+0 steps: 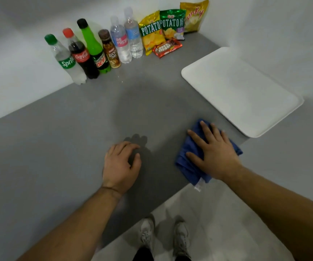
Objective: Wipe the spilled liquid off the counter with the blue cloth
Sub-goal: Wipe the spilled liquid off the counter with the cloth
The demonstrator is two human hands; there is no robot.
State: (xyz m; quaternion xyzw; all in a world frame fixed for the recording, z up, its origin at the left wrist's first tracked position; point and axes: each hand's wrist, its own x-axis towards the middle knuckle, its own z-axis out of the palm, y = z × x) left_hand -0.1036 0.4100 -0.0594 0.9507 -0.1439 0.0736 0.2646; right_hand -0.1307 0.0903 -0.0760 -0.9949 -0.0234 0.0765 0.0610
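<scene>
Bottles (95, 51) and snack bags (171, 25) are lined at desk (57, 138) back; white tray (242, 91) and blue cloth (191, 172) laid right

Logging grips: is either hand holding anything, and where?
Nothing gripped. The right hand presses flat on the middle of the blue cloth; the left hand holds nothing.

I see the blue cloth (186, 161) bunched flat on the grey tabletop (57, 147) near its front edge, my right hand (216, 153) spread on top, a white tag (197, 187) at its near corner. A few small droplets (121, 80) glint far back, well apart from the cloth.
</scene>
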